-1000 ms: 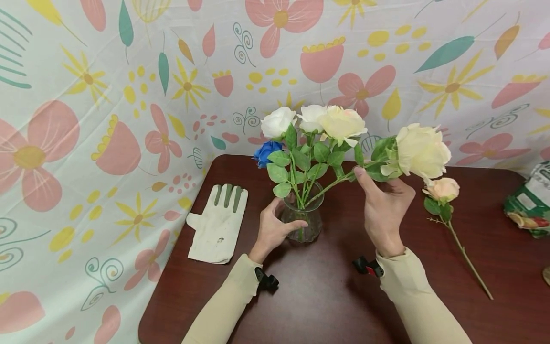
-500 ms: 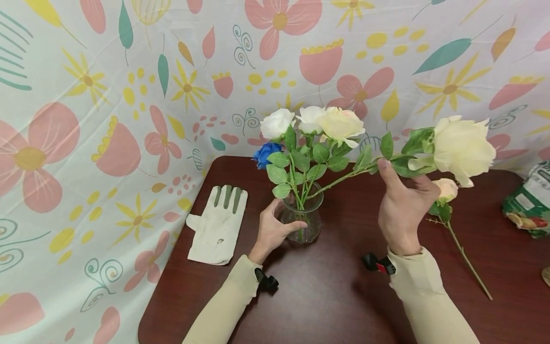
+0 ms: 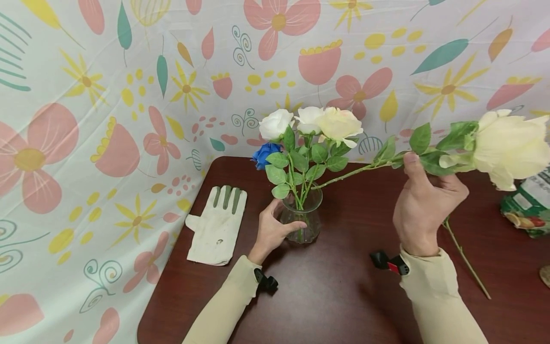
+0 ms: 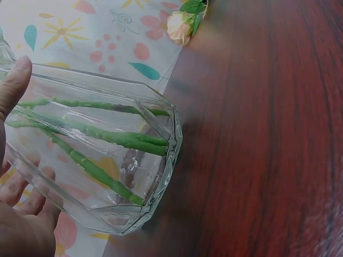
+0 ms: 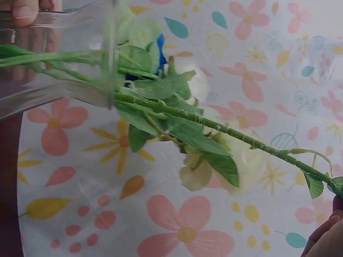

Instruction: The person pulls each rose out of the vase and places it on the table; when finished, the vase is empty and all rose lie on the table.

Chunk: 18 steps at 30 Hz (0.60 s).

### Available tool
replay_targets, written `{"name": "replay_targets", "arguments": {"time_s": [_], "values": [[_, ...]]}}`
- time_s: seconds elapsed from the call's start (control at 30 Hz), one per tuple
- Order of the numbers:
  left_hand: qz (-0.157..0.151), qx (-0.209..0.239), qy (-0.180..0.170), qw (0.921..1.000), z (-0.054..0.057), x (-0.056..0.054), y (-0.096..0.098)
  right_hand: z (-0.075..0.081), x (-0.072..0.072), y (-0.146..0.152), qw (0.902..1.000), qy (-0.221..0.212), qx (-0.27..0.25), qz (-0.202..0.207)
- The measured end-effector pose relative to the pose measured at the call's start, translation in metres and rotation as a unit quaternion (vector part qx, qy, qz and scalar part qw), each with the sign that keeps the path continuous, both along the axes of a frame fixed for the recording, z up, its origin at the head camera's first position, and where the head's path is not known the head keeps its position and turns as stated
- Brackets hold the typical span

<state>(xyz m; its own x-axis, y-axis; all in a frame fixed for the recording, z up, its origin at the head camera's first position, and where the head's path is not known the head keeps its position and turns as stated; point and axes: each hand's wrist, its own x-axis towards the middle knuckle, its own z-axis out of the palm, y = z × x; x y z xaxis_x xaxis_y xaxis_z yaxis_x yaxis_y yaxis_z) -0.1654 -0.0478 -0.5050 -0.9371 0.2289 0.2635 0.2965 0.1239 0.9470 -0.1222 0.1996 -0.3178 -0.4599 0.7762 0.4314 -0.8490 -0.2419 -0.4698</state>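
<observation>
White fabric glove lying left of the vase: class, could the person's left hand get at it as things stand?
Probably yes: the white fabric glove lies uncovered beside the left hand, which must first release the clear glass vase.

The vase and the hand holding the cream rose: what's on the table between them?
Nothing: the head view shows bare table between vase and right hand. Only the rose stem crosses above that stretch.

The head view looks down over the dark red wooden tabletop point(image 3: 326, 296); both wrist views sit close, sharing the clear faceted glass vase point(image 3: 301, 217) point(image 4: 102, 171) point(image 5: 48, 59).
</observation>
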Motion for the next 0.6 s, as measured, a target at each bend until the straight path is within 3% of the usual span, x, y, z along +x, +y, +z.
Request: {"name": "replay_targets", "arguments": {"time_s": [0.37,0.6], "values": [[0.005,0.001,-0.002,1.0,-0.002,0.001,0.0,0.018,0.013,0.017,0.9987,0.041,-0.027,0.016],[0.004,-0.002,-0.003,1.0,-0.002,0.001,-0.001,0.018,0.025,0.037,0.9988,0.003,0.042,-0.023]]}}
